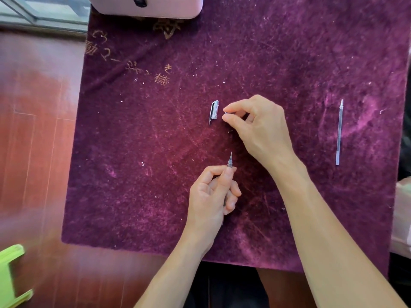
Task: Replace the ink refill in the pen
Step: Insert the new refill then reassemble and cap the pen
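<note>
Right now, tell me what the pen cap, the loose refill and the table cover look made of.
Pen cap: clear glossy plastic, seemingly; you see through it, with a paler, possibly metal clip. Loose refill: thin translucent plastic tube, pale tip, material unclear. Table cover: purple velvety fabric; its nap shows brushed streaks and lint.

The setting appeared to be a room in a home rather than a workshop: a table (289,52) draped in worn purple velvet cloth (155,152) embroidered with gold characters (162,78) stood over a glossy red-brown wood floor (33,141). A window frame (42,14) showed at upper left, a pale pink appliance (155,7) sat at the far edge, and a lime-green plastic stool (11,276) stood below.
</note>
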{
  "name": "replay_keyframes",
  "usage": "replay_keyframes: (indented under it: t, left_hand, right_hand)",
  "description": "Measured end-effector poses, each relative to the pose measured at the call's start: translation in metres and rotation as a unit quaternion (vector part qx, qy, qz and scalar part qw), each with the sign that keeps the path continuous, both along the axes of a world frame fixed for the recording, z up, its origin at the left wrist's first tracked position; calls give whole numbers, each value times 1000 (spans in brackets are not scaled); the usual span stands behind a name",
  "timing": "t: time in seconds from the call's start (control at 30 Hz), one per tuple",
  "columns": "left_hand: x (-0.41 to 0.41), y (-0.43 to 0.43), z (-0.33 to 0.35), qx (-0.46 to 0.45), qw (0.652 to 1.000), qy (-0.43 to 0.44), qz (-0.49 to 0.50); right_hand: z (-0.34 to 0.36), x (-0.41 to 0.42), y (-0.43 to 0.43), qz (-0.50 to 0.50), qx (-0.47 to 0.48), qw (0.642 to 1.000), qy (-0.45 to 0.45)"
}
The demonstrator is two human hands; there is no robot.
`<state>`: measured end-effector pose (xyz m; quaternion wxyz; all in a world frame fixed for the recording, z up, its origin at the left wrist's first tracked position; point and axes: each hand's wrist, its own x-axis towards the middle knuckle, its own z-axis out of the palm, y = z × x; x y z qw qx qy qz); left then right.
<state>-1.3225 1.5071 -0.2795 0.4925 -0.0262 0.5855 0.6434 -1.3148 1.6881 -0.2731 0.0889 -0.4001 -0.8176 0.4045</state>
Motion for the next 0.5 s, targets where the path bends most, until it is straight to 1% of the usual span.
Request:
replay_keyframes:
  t: [0.2, 0.4, 0.5]
  left_hand:
    - [1, 0, 1, -1, 1000, 14, -13]
    - [1, -1, 1, 1, 998, 40, -49]
    - [1, -1, 2, 0, 996, 53, -65]
  right_hand:
    - [14, 30, -6, -50, -14, 998, 32]
    - [22, 73, -25, -107, -114, 986, 56]
    - [23, 89, -33, -140, -175, 970, 92]
